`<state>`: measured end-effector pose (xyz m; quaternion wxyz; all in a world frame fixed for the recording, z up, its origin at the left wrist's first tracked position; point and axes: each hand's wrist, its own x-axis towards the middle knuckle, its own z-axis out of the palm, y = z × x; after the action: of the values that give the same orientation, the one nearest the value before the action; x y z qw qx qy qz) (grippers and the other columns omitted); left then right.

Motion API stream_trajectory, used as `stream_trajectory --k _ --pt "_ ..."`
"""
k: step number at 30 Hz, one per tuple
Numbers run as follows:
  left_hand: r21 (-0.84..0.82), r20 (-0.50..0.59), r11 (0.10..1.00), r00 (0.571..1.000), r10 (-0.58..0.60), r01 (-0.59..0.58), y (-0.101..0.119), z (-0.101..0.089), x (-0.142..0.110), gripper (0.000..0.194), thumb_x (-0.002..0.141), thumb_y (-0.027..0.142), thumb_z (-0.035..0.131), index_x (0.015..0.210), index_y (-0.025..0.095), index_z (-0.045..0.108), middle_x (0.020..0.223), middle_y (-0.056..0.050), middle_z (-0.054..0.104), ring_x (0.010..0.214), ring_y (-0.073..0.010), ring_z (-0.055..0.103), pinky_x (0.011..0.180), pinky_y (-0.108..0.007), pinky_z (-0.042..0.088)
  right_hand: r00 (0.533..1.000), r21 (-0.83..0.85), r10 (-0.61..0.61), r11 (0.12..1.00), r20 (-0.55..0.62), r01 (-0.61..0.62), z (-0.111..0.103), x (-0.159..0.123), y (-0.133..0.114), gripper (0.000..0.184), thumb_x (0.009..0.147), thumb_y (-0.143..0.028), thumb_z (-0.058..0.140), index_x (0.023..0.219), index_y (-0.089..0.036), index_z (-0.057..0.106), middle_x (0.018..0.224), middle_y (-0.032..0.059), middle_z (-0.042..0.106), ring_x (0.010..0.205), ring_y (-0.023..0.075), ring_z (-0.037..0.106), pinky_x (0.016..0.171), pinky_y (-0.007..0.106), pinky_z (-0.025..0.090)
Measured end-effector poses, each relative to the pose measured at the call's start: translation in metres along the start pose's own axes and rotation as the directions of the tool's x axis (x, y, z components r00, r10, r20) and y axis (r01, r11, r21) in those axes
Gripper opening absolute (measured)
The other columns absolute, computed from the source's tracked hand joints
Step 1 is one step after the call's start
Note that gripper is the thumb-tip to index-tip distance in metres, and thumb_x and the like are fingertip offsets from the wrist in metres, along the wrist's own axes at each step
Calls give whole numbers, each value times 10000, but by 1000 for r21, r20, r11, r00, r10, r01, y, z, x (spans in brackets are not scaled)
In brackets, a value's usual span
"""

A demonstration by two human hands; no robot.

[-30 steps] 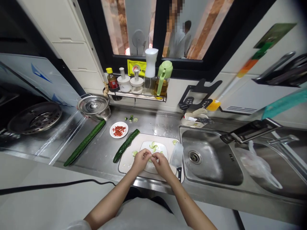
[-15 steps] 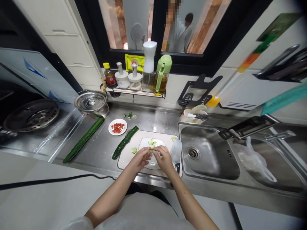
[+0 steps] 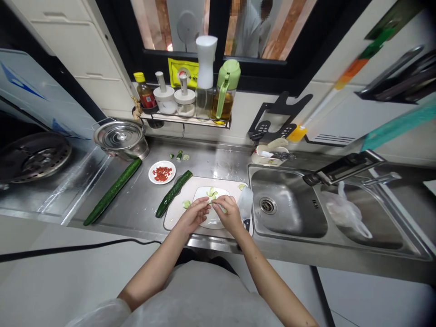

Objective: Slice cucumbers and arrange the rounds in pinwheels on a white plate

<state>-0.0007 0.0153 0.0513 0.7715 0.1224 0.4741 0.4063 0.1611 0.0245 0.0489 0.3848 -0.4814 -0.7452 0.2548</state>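
Note:
Over a white square plate [image 3: 211, 222], my left hand [image 3: 195, 215] and my right hand [image 3: 229, 214] meet with fingertips pinched together. A thin green cucumber slice [image 3: 211, 202] shows between them, partly hidden by the fingers. Several pale cucumber slices [image 3: 212, 192] lie at the plate's far side. Under the plate is a pale cutting board [image 3: 174, 217], with another slice [image 3: 185, 204] to the left. A knife [image 3: 245, 200] rests along the board's right side. One cut cucumber [image 3: 173, 194] lies across the board's left edge.
A long whole cucumber [image 3: 113, 191] and a small plate of chopped red pieces [image 3: 161, 178] sit to the left. Behind them stands a lidded steel pot [image 3: 121, 138]. The sink [image 3: 289, 213] is on the right; a condiment shelf [image 3: 187, 119] hangs at the back.
The view has tilted downward slightly, so everything sits a little higher and further left. Both hands stay together over the plate, with only small finger movement around the slice.

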Motion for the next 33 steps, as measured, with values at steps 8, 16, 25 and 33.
stream_trajectory --k 8,16,25,33 --pt "107 -26 988 993 117 -114 9 2 -6 570 573 283 811 1089 220 577 698 44 576 614 -56 541 548 -154 347 1000 13 -3 1000 31 3 3 -4 -2 191 905 -342 523 885 -216 664 879 58 642 872 199 538 810 352 425" --pt "185 28 951 969 246 -247 12 3 -5 595 547 306 813 1083 200 578 680 54 555 576 -48 481 559 -175 323 986 137 133 980 102 -146 6 -3 -4 229 887 -361 509 730 -212 581 720 19 581 748 165 508 661 280 400" --pt "233 76 900 929 361 -369 8 3 -1 602 564 341 809 1079 174 545 690 55 557 577 -54 458 564 -190 329 895 400 396 800 207 -447 11 1 -3 240 784 -391 557 650 -192 570 647 -6 573 637 129 511 610 249 394" --pt "247 112 848 883 456 -469 3 1 4 521 628 288 773 1080 171 544 721 37 572 644 -73 510 654 -210 376 853 441 459 730 251 -522 12 2 -1 249 751 -412 570 639 -191 595 636 -1 583 615 126 500 598 248 409"
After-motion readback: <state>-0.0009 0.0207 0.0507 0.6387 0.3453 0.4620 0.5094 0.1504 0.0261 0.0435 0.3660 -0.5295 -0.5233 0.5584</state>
